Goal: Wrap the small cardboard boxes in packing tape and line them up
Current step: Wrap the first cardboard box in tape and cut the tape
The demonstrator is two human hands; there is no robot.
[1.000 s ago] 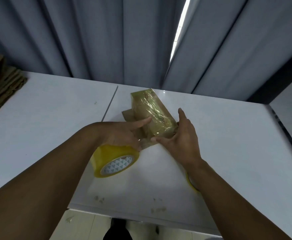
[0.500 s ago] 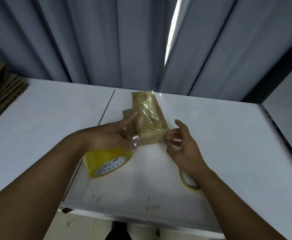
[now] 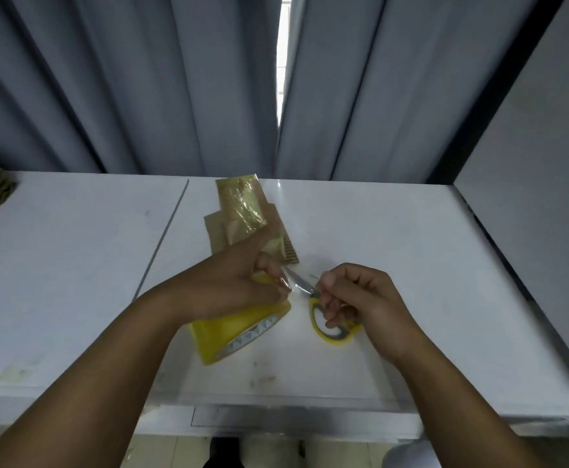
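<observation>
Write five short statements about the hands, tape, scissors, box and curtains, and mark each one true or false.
1. The left hand holds the yellow tape roll. True.
2. The right hand is empty. False: it grips the scissors by their yellow handles.
3. The box lies on the white table, beyond both hands. True.
4. The scissor blades point away from the left hand. False: they point toward it.
5. The curtains behind the table are fully closed. False: a narrow bright gap shows between them.
</observation>
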